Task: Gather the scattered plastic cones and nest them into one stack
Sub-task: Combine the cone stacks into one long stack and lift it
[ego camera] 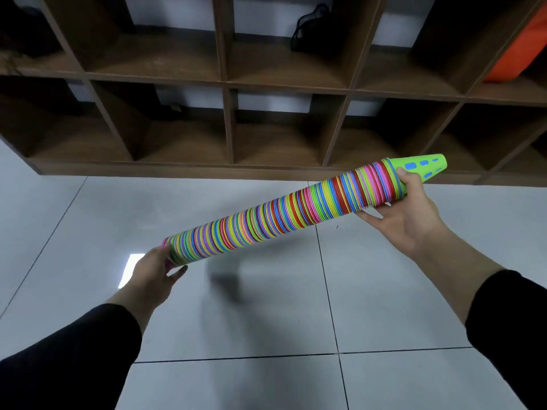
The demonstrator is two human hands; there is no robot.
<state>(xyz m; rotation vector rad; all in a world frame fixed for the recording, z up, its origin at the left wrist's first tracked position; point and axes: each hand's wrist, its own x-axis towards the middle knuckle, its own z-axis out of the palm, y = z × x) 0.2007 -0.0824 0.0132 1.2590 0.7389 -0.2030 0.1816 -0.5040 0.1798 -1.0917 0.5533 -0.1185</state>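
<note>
Long nested stack of plastic cones (296, 211) held in the air between both hands above the tiled floor (266, 321)
The stack is a slanting rod of thin rims in green, yellow, pink, red, blue and orange, ending upper right in a green cone (420, 170) with blue slots; the left hand (154, 273) curls its fingers round the lower open end, the right hand (405, 211) cradles the upper end, thumb over the rims, in front of a brown wooden shelf (228, 84) holding a black bag (310, 28)
</note>
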